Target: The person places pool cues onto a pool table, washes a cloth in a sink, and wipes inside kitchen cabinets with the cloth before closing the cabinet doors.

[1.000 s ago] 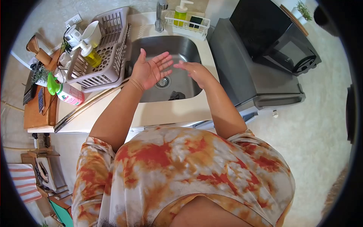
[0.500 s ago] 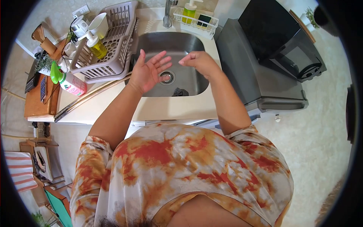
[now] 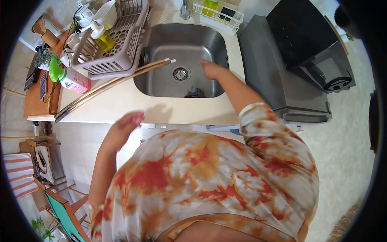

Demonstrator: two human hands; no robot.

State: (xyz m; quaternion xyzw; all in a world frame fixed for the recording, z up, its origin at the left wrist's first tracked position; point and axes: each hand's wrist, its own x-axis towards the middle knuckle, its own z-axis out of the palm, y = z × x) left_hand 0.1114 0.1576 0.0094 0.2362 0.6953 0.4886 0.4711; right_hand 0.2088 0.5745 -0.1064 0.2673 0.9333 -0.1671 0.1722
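My left hand is back near the counter's front edge, blurred by motion. Its fingers are loosely bent and apart, with nothing seen in them. Over the right part of the steel sink is my right hand, small and turned away, so most of its fingers are hidden. Below it, a dark wet cloth-like clump lies at the sink's front edge. The round drain sits in the basin floor. Two long thin sticks lie across the counter, their light tips over the sink's left side.
A grey dish rack stands left of the sink, holding a yellow-green pump bottle. In front is a spray bottle with a green head. The faucet and a white caddy are behind. A grey fridge stands right.
My left hand has left the sink, moving back and down toward my body. My right hand has stayed over the sink, slightly lower and turned. The view has shifted, exposing the sticks' tips.
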